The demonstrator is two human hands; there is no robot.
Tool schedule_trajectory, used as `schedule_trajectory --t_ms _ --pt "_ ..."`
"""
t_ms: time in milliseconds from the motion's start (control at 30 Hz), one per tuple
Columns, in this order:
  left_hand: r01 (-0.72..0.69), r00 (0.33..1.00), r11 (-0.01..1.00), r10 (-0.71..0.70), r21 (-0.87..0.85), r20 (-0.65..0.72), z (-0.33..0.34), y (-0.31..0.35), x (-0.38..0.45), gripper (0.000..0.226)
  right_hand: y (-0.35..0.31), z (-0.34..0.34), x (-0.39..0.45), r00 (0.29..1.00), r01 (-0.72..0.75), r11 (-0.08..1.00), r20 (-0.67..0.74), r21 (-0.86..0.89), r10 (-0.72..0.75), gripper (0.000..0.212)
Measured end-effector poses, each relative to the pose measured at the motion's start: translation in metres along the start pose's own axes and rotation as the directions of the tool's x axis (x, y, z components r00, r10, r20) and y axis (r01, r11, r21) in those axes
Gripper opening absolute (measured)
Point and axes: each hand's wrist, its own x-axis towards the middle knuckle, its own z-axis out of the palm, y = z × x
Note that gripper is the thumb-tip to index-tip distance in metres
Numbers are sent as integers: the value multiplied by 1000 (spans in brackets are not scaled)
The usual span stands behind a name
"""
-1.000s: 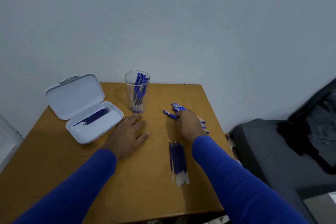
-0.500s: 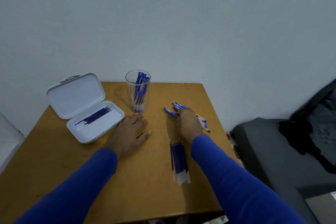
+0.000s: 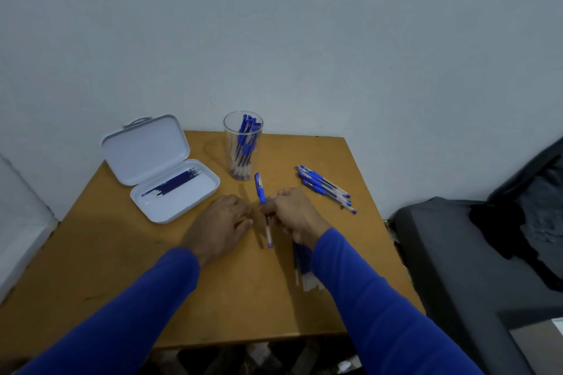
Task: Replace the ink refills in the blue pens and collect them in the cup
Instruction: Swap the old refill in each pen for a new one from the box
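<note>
The right hand (image 3: 294,213) has come away from the loose pile of pens (image 3: 324,187) at the far right of the tabletop (image 3: 122,268), where it was resting a moment ago, and now has one blue pen (image 3: 263,210) lifted clear of it. That pen stands nearly upright between the two hands, capped end pointing toward the far edge and the clear barrel angled back toward the person. By my reading, one more pen has been picked out for a fresh refill and the taking-apart has not yet begun.

The right hand's fingers are curled round the pen at about its middle, knuckles up, wrist hovering above the row of refills (image 3: 301,265) lying near the right sleeve. The left hand (image 3: 221,224) has drawn in closer to the pen; it lies palm down, fingers loosely bent, holding nothing, fingertips just short of the barrel.

The cup (image 3: 243,146) stands at the far edge, already holding several pens. The open white case (image 3: 170,173) at far left holds dark refills.
</note>
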Motion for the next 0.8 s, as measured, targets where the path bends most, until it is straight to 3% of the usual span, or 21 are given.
schedule_trajectory --t_ms 167,267,433,533,700,800 --pt "21 993 987 -39 -161 -107 -10 -9 -35 24 21 36 -15 981 -25 999 192 38 17 11" --pt "70 978 953 -124 -294 -169 -17 -11 -57 29 30 51 -23 975 -37 997 222 65 22 20" --pt "109 966 850 -213 -515 -147 -19 -9 -91 26 39 67 -37 975 -4 992 220 125 -24 23" --pt "109 969 836 -210 -538 -130 -16 -5 -102 26 44 69 -43 977 10 991 210 130 -38 31" --pt "119 961 840 -232 -530 -152 -15 0 -104 24 48 61 -51 956 12 983 286 182 -65 24" --pt "142 958 823 -253 -550 -132 -16 0 -105 20 49 60 -51 968 33 974 233 224 -87 22"
